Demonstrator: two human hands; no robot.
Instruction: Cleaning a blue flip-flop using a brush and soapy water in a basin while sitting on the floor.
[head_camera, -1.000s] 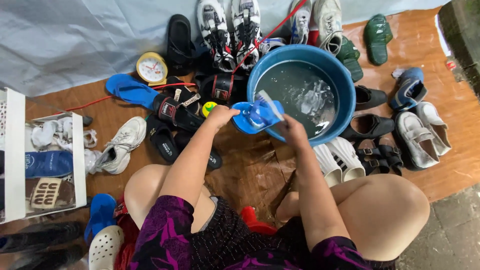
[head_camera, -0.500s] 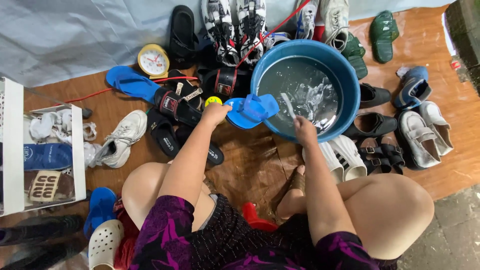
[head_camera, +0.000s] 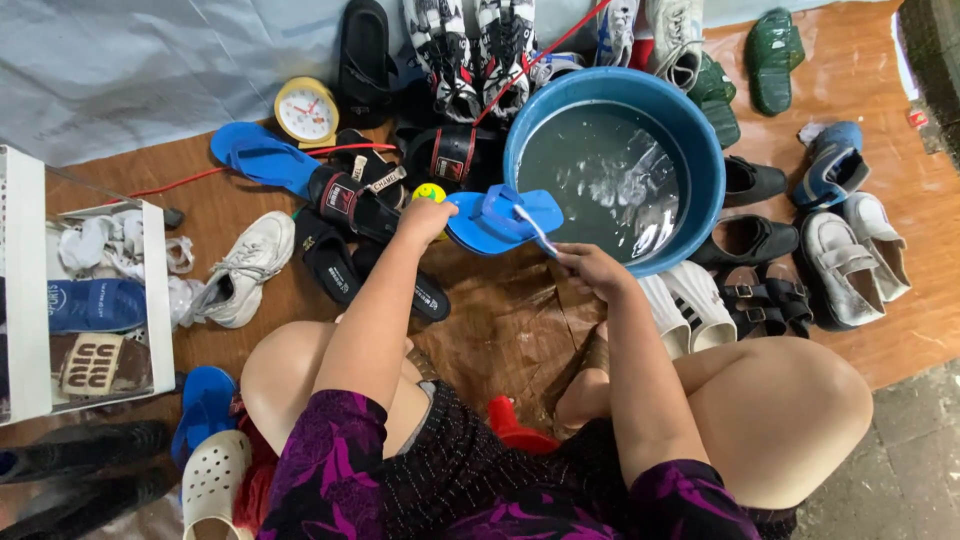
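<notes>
My left hand (head_camera: 425, 218) grips the heel end of a blue flip-flop (head_camera: 505, 220), held flat beside the rim of a blue basin (head_camera: 712, 160) of soapy water. In my right hand (head_camera: 590, 268) is a thin white brush (head_camera: 533, 228) whose head rests on the flip-flop's footbed near the strap. Both hands are just left of and below the basin. A matching blue flip-flop (head_camera: 262, 157) lies on the floor to the far left.
Many shoes ring the basin: black sandals (head_camera: 345, 215), a white sneaker (head_camera: 240, 268), football boots (head_camera: 470, 50), green clogs (head_camera: 772, 50), white shoes (head_camera: 850, 255). A yellow alarm clock (head_camera: 304, 111) stands at the back. A white shelf (head_camera: 90, 290) of shoes is at left. My bare knees frame a brown sheet (head_camera: 510, 320).
My left hand has drawn the flip-flop out from over the water to the basin's left rim. My right hand has left the water and now holds a brush against it.
</notes>
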